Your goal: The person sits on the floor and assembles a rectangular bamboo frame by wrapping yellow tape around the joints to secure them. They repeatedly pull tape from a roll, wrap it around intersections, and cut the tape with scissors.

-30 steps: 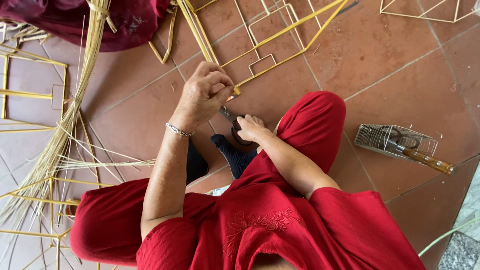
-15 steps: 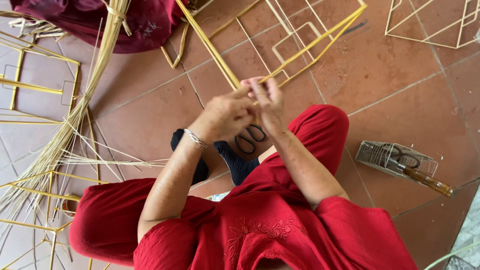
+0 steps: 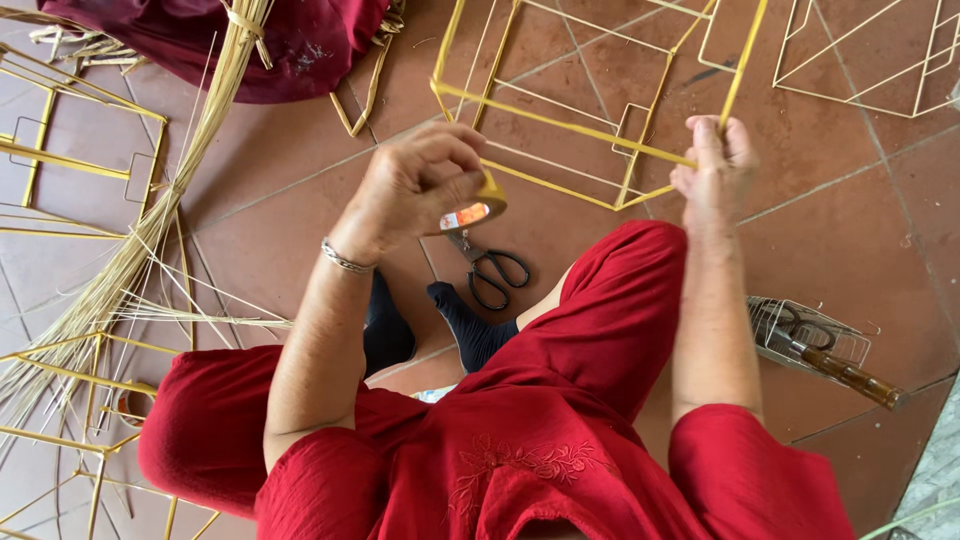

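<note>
Two hands at a yellow stick frame, tape roll in one

The left hand [image 3: 420, 190], mid-frame, is closed around a roll of yellow tape [image 3: 478, 207]; the right hand [image 3: 712, 165], upper right, pinches a bar of the yellow frame [image 3: 560, 120] lying on the tiled floor [image 3: 850, 200]. Black scissors [image 3: 490, 268] lie just below the tape; a straw bundle [image 3: 150, 230] fans out at left.

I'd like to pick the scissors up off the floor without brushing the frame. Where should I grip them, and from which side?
Grip the scissors by the black loop handles, the end nearest the person's knees. They lie flat on the tiles with the blades pointing up toward the left hand and the yellow frame. Coming from the near side, fingers through or around the loops, probably keeps clear of both.
</note>
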